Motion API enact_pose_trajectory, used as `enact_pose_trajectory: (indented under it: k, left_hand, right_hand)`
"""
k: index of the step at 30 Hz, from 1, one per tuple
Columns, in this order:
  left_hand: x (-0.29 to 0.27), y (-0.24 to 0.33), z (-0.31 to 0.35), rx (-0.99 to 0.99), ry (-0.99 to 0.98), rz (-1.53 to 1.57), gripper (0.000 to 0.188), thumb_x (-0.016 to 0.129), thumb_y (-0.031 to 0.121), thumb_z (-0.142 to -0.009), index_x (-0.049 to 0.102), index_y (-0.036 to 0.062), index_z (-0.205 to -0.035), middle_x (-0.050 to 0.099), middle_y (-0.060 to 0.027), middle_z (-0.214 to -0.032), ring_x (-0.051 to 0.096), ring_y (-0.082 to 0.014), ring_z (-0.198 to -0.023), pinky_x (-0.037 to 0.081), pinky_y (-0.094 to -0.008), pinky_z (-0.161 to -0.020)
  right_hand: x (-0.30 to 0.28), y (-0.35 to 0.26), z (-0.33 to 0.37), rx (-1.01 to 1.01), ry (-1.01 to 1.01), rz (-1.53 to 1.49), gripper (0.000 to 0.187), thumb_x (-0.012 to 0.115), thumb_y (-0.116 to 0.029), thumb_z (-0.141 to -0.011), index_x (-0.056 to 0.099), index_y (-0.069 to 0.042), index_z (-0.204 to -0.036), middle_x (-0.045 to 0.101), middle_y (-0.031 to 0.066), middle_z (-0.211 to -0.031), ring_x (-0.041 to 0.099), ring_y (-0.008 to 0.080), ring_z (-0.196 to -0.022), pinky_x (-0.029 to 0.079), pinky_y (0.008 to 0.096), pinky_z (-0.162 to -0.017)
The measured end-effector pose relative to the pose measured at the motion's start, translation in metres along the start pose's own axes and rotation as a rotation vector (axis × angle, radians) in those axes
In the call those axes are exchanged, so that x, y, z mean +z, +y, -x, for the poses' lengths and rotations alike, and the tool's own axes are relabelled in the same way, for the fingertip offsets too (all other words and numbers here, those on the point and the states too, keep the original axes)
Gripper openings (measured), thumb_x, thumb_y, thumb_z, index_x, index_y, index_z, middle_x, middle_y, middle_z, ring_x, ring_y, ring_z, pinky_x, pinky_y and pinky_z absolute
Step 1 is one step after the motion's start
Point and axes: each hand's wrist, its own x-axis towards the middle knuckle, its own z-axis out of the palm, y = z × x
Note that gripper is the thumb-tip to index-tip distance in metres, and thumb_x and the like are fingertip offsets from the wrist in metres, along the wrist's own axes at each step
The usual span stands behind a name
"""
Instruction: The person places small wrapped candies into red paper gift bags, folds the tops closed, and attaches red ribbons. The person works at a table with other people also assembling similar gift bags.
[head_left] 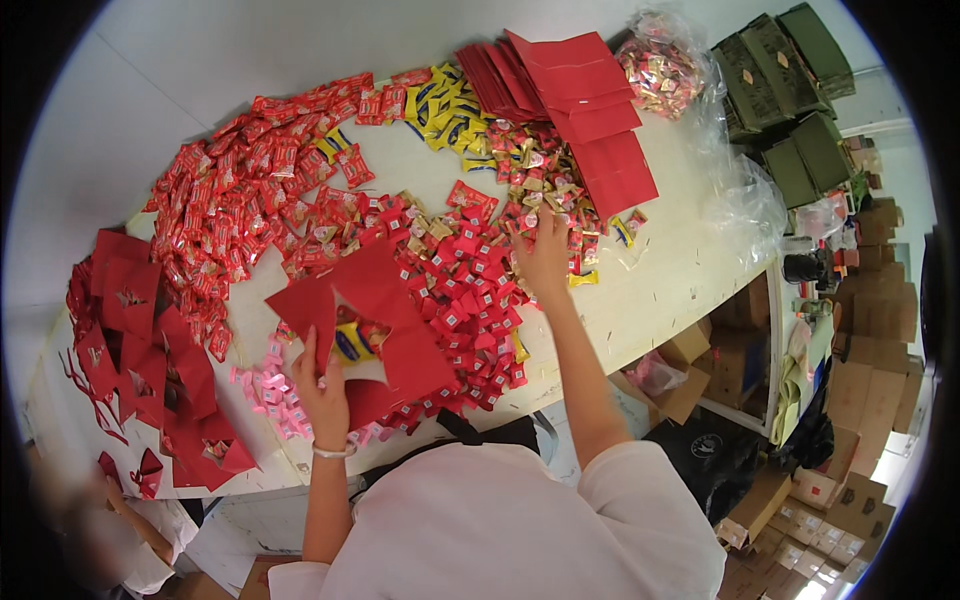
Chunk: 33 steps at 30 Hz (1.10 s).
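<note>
My left hand [322, 402] grips the lower left edge of an unfolded red paper box [412, 345], held over the candy piles. Inside it lie a yellow-and-blue packet [352, 342] and some red-wrapped sweets, partly hidden by the flaps. My right hand [543, 262] reaches into small gold-and-red wrapped candies [535, 155], its thumb and fingers apart; no held candy shows. Just left of that hand spread many red cube-shaped candies [470, 285]. Small pink pieces [272, 395] lie beside my left wrist.
Red packets [225, 200] heap at the left, yellow packets [448, 110] at the back. Flat red boxes [590, 110] stack beside a bag of candies [662, 75]. Filled red boxes [140, 350] stand far left, near another person's arm [140, 525]. Cartons [870, 390] line the right.
</note>
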Motion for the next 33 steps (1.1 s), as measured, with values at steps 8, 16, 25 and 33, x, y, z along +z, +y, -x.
enact_pose_trajectory:
  k: [8,16,25,33]
  left_hand:
    - [-0.034,-0.015,0.019,-0.194,0.076,0.075,0.045,0.051,0.012,-0.088,0.044,0.0082,-0.132,0.047,-0.0050,-0.113,0.042,-0.0128,-0.093,0.036,-0.0242,-0.080]
    - [-0.034,-0.014,0.019,-0.160,0.112,0.015,0.048,0.053,0.011,-0.086,0.044,0.0086,-0.133,0.045,-0.0024,-0.098,0.037,-0.0129,-0.082,0.035,-0.0245,-0.077]
    - [-0.040,-0.015,0.020,-0.047,0.160,-0.086,0.050,0.056,0.012,-0.084,0.044,0.0110,-0.133,0.046,-0.0059,-0.100,0.041,-0.0166,-0.086,0.036,-0.0263,-0.079]
    - [-0.033,0.000,0.009,-0.089,0.175,-0.019,0.052,0.061,0.014,-0.082,0.046,0.0151,-0.131,0.042,-0.0091,-0.104,0.042,-0.0159,-0.091,0.040,-0.0220,-0.068]
  right_hand:
    - [0.024,0.080,-0.037,0.082,-0.295,0.028,0.042,0.057,0.000,-0.074,0.047,-0.005,-0.114,0.043,0.0271,-0.107,0.053,0.0444,-0.086,0.047,0.0471,-0.074]
    - [0.028,0.034,-0.029,-0.108,-0.249,0.272,0.061,0.051,0.007,-0.074,0.039,-0.011,-0.131,0.039,0.0265,-0.118,0.053,0.0421,-0.095,0.047,0.0440,-0.077]
    - [0.067,0.010,-0.076,-0.302,-0.193,0.207,0.031,0.056,-0.005,-0.075,0.051,-0.001,-0.106,0.045,0.0230,-0.106,0.054,0.0402,-0.091,0.049,0.0457,-0.070]
    - [0.023,-0.049,-0.061,0.112,-0.229,-0.469,0.025,0.061,-0.016,-0.081,0.052,0.000,-0.099,0.055,0.0086,-0.074,0.055,0.0202,-0.060,0.045,0.0341,-0.051]
